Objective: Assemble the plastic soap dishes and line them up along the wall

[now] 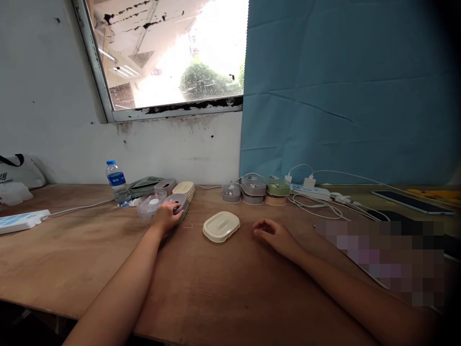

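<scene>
My left hand (167, 217) is closed over the edge of a grey plastic lid (179, 198) on a low stack, with a green rim showing underneath. Clear round plastic containers (147, 204) lie against that hand on its left. Behind it stands a stack of cream lids (185, 188). A single cream plastic lid (221, 226) rests on the table between my two hands. To its right, my right hand (275, 234) lies on its side on the wood, fingers loosely curled and apart from the thumb. I see nothing held in it.
Grey and green lidded boxes (253, 186) stand at the back near the wall. A water bottle (117, 182) is at the left, beside a power strip (25, 221). White cables (324, 206) and a tablet (410, 202) lie at the right, near a pixelated patch.
</scene>
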A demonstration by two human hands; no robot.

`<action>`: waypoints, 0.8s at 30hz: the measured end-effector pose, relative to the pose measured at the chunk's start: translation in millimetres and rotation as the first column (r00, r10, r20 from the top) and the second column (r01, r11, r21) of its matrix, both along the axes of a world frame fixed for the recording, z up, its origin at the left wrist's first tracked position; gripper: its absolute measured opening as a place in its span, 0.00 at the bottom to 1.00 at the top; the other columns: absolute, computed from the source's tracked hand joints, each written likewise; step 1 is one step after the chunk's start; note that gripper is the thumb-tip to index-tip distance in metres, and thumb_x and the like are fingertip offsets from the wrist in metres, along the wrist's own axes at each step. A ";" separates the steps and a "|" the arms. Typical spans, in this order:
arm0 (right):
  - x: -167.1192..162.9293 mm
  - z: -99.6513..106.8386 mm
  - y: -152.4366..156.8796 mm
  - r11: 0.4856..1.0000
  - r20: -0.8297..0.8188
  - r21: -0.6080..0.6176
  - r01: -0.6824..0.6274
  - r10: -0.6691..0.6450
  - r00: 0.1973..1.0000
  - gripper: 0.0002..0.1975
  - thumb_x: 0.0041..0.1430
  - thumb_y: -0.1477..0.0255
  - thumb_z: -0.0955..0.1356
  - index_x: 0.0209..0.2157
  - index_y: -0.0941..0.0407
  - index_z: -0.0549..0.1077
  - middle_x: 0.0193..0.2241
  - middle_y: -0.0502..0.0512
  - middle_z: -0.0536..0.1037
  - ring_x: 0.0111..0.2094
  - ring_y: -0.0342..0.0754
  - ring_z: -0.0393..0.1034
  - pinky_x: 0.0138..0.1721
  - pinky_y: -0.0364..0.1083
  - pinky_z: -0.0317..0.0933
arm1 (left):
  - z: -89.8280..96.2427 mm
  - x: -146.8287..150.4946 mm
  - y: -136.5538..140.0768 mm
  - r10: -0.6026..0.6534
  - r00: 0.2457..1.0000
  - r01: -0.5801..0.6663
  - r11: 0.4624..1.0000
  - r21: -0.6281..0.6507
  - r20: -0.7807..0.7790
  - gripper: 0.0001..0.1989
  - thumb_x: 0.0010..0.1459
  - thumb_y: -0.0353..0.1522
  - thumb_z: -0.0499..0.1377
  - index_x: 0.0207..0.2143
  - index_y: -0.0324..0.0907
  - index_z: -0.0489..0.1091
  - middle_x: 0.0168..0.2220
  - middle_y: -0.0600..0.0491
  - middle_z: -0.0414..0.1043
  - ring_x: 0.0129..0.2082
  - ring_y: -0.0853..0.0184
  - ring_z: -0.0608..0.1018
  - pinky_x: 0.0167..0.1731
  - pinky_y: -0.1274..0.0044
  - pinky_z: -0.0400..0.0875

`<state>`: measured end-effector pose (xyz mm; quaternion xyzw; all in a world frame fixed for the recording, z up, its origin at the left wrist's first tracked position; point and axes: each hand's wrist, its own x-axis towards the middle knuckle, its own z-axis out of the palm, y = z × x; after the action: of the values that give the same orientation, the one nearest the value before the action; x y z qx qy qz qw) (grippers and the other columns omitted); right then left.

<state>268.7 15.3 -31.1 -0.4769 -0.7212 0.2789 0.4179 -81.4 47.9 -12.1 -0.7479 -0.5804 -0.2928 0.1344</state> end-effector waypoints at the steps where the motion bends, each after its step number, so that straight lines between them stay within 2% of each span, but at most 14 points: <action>1: -0.1 0.4 -0.4 1.000 0.000 -0.002 0.000 0.000 1.000 0.06 0.45 0.70 0.65 0.28 0.56 0.68 0.27 0.51 0.73 0.30 0.46 0.68 0.33 0.44 0.61 | 0.5 0.7 -0.4 0.001 1.000 -0.001 1.000 0.009 -0.001 0.15 0.51 0.37 0.52 0.38 0.41 0.71 0.37 0.49 0.72 0.38 0.63 0.71 0.41 0.74 0.64; 6: 0.0 0.8 -0.8 1.000 -0.003 -0.010 0.000 0.000 1.000 0.06 0.45 0.69 0.65 0.27 0.56 0.68 0.26 0.51 0.73 0.30 0.46 0.68 0.33 0.44 0.61 | 0.9 4.5 -0.9 0.012 1.000 -0.012 1.000 0.008 -0.014 0.14 0.51 0.37 0.52 0.37 0.42 0.71 0.36 0.50 0.72 0.39 0.63 0.71 0.42 0.74 0.64; 17: -0.2 2.3 -1.9 1.000 0.015 -0.022 -0.004 0.005 1.000 0.06 0.45 0.70 0.65 0.27 0.56 0.68 0.26 0.50 0.72 0.30 0.46 0.67 0.33 0.44 0.60 | -1.0 5.3 -0.3 -0.019 1.000 0.019 1.000 -0.010 -0.012 0.14 0.50 0.36 0.52 0.37 0.39 0.70 0.36 0.49 0.71 0.38 0.63 0.71 0.41 0.74 0.63; 24: 0.2 1.7 -1.4 1.000 0.023 -0.014 -0.018 0.019 1.000 0.05 0.46 0.70 0.65 0.27 0.56 0.68 0.26 0.50 0.72 0.28 0.46 0.67 0.31 0.44 0.61 | 1.8 11.2 -5.1 0.074 0.993 -0.079 0.996 -0.048 -0.096 0.19 0.47 0.40 0.55 0.41 0.41 0.68 0.41 0.48 0.69 0.43 0.58 0.68 0.43 0.70 0.60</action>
<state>268.9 13.8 -29.4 -0.4764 -0.7284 0.2821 0.4035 -70.2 42.8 -10.4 -0.7414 -0.6090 -0.2367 0.1533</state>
